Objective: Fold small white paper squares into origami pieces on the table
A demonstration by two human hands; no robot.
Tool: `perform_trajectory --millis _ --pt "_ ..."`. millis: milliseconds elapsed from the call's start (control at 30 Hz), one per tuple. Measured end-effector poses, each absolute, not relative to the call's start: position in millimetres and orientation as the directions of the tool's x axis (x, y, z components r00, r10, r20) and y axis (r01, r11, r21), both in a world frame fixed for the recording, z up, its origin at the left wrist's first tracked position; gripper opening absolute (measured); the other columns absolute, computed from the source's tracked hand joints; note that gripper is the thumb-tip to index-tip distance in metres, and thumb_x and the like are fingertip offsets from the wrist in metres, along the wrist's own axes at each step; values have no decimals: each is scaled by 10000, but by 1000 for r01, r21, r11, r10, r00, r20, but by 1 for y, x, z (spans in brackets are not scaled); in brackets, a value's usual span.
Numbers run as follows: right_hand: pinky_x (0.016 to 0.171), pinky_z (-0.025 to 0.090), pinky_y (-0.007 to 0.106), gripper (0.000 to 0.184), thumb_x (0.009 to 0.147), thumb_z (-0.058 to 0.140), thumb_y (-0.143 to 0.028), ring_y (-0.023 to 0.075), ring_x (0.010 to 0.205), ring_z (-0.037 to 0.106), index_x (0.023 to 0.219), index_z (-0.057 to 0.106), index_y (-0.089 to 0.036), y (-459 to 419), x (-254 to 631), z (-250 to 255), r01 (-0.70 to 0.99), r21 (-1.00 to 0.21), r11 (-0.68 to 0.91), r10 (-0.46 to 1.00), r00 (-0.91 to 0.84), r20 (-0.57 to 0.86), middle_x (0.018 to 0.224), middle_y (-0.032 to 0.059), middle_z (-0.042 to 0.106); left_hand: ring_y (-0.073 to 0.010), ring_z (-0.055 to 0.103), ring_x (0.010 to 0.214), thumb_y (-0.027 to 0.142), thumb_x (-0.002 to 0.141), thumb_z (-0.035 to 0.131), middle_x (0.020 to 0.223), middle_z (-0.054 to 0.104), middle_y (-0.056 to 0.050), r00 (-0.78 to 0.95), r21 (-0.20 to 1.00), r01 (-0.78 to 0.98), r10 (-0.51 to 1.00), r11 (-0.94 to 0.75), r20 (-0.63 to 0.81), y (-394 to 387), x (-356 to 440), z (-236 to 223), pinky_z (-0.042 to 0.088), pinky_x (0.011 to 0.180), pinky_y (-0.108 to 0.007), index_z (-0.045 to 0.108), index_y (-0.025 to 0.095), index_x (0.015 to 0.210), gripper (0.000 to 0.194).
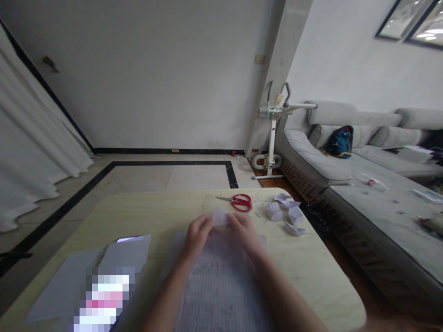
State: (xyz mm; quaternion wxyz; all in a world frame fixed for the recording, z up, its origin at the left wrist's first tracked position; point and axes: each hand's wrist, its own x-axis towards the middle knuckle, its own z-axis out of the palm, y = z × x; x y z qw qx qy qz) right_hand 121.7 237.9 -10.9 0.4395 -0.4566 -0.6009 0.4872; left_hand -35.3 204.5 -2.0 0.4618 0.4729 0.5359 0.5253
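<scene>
1. Between the two hands, above the far end of a marked sheet [221,286], a small piece of folded white paper [220,216] is held, its peak pointed away from the body.
2. Its left side is gripped by the left hand [198,231], its right side by the right hand [244,230]; neither is nearer.
3. Its lower part is covered by fingers, so its long axis cannot be told.
4. Just beyond, to the right, red-handled scissors [236,200] are laid; farther right, folded paper pieces [274,211] are clustered on the table [311,272].
5. At lower left, a bright object [104,299] is pixelated and cut off; the sheet's marks cannot be read.
</scene>
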Motion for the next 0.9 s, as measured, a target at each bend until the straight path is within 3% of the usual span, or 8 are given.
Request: perform_trajectory --millis 167,367,600,767,833,900 --pt "479 309 227 481 859 496 -558 120 521 441 587 547 -165 234 120 -6 163 -971 172 965 -228 132 551 -10 494 -169 612 560 408 677 724 615 683 -24 -93 989 -81 987 127 -134 203 -28 3 446 535 -236 715 116 777 309" --pt "489 335 226 483 870 500 -542 116 513 445 556 522 -175 231 122 -1 173 -964 202 958 -238 159 532 -17 486 -154 595 532 421 689 704 605 682 -46 19 979 -99 984 180 -179 201 -30 6 434 525 -234 723 103 717 320" --pt "507 358 222 391 843 571 -494 123 536 495 629 602 -168 232 122 -2 100 -987 129 954 -285 96 571 -5 568 -145 555 534 421 723 666 570 634 -15 -49 998 52 998 45 -43 200 -30 7 403 512 -225 701 120 671 307" --pt "475 311 223 431 829 588 -514 109 498 438 568 554 -173 233 122 -6 102 -989 105 959 -272 74 526 -24 507 -138 543 521 383 756 644 546 610 4 -65 994 107 998 7 0 200 -30 5 407 504 -218 669 137 653 267" --pt "469 301 223 443 821 590 -529 107 495 424 560 550 -173 234 124 -7 92 -993 79 968 -246 55 521 -26 496 -145 567 536 389 771 647 577 633 -6 -79 994 106 997 -5 14 200 -30 4 434 521 -223 687 134 702 267" --pt "467 301 224 448 810 596 -540 107 491 420 560 553 -171 236 125 -7 95 -994 55 978 -208 35 520 -25 494 -155 606 572 382 764 667 682 687 -25 -102 998 58 994 -31 37 200 -28 3 477 558 -236 714 126 870 281"
